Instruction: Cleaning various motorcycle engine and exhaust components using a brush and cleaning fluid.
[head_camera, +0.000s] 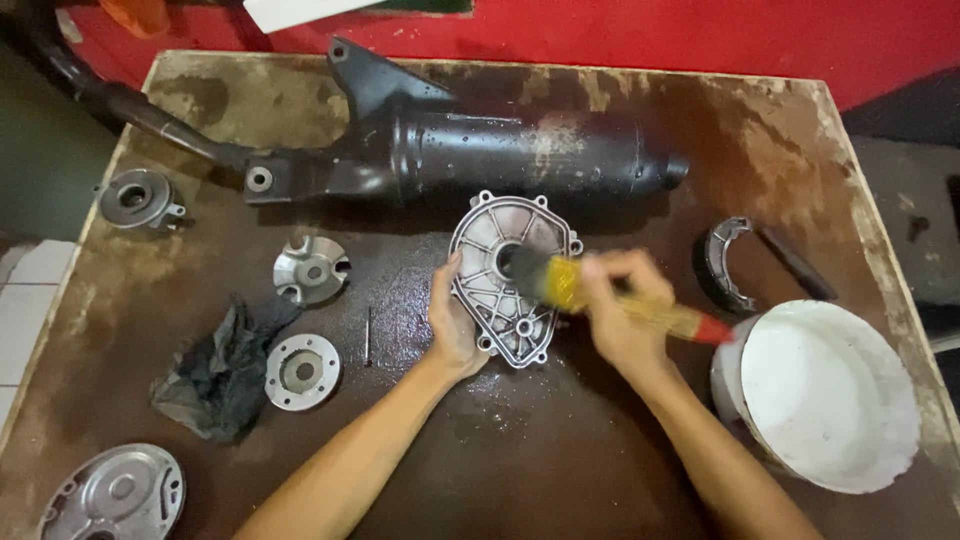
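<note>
At frame centre, our left hand (455, 325) clamps the engine cover (510, 275) steady while our right hand (620, 310), fist closed, scrubs with the paintbrush (610, 298).

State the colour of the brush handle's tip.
Red tip on the yellow brush handle, seen in the head view.
</note>
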